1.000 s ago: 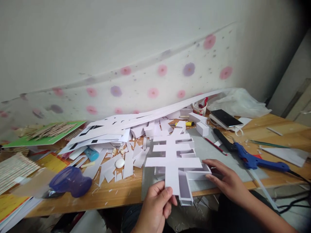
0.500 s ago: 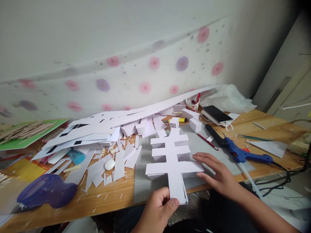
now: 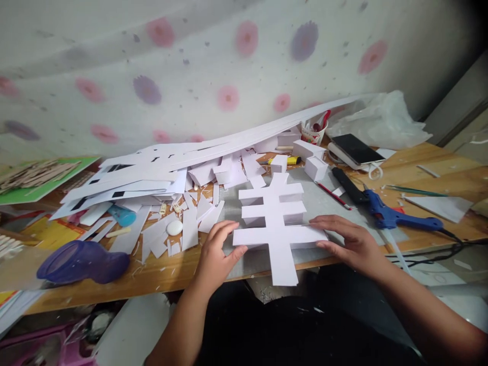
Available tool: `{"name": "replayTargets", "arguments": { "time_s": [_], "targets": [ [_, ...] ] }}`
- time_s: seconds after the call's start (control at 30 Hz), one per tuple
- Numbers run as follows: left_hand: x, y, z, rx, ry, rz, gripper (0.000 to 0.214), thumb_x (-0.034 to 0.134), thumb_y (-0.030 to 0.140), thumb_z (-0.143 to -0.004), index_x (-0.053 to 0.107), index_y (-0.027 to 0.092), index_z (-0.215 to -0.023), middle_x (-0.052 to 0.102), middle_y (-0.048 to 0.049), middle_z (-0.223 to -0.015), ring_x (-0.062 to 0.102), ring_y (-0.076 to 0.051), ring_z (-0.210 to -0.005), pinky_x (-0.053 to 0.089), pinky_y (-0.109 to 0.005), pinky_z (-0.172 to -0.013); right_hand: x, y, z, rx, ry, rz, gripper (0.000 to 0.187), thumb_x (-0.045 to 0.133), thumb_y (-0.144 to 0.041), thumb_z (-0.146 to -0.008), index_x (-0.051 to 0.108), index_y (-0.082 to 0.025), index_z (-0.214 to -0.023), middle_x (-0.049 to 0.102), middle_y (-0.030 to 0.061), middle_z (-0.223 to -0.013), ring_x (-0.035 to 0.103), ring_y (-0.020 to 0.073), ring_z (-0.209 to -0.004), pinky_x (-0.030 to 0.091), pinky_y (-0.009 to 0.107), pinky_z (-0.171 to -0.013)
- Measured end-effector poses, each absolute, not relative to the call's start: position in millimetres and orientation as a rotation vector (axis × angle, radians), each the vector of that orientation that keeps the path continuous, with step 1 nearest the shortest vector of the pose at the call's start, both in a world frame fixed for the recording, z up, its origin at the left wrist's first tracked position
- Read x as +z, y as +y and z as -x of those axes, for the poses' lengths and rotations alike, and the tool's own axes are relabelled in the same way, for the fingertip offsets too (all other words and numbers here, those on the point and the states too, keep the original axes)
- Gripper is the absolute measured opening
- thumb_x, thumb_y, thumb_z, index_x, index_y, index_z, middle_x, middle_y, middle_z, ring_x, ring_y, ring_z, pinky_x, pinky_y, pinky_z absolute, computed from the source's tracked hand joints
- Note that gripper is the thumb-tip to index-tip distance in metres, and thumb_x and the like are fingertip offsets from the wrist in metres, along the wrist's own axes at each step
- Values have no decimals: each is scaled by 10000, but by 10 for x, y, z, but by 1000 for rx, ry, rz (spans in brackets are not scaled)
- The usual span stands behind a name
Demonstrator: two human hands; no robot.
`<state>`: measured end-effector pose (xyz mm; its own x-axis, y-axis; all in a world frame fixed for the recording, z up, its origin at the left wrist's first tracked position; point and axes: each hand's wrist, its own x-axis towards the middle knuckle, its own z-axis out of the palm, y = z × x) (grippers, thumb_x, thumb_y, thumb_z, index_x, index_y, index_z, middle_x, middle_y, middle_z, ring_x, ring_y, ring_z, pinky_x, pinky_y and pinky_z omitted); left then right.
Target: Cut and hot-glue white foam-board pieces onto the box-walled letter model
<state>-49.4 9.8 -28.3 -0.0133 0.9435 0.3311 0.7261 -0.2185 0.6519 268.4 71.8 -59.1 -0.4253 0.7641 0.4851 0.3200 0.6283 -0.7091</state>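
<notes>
A white cardboard structure (image 3: 277, 223) with a long upright strip and several crossbars lies in front of me, with folded walls standing beneath its top face. Its near end sticks out past the table edge. My left hand (image 3: 219, 251) is at the left end of the widest crossbar, thumb on the near side and fingers on the far side. At the opposite end, my right hand (image 3: 348, 241) has the crossbar between its thumb and fingers in the same way. A grey cutting mat (image 3: 244, 264) is under the structure.
To the right are a blue glue gun (image 3: 396, 213), a red pencil (image 3: 333, 195) and a phone (image 3: 358, 148). A yellow cutter (image 3: 292, 160) lies behind. Paper scraps (image 3: 188, 229), white sheets (image 3: 133, 175) and a purple container (image 3: 84, 262) occupy the left.
My left hand has let go of the structure's near end and moved up to the left end of the wide crossbar. My right hand stays at the right end. The view has tilted down.
</notes>
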Motion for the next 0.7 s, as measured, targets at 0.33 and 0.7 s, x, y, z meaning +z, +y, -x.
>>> {"name": "replayTargets", "arguments": {
  "time_s": [0.33, 0.7],
  "targets": [
    [-388, 218, 571, 1037, 1619, -1945, 272, 688, 293, -764, 658, 225, -1026, 663, -73, -1055, 597, -245, -1029, 462, -392, -914, -517, 740, -2700, 679, -2008, 797, 292, 688, -266, -805, 659, -291, -1095, 706, 61, -1027, 625, 257, -1002, 509, 409, -867],
    [-369, 240, 537, 1029, 1639, -1900, 272, 695, 255, -740, 657, 224, -1008, 675, -73, -1037, 614, -247, -991, 483, -402, -878, -583, 766, -2695, 683, -2010, 830, 243, 668, -273, -820, 653, -257, -1062, 689, 84, -1033, 629, 240, -993, 516, 381, -856]
  ]
}}
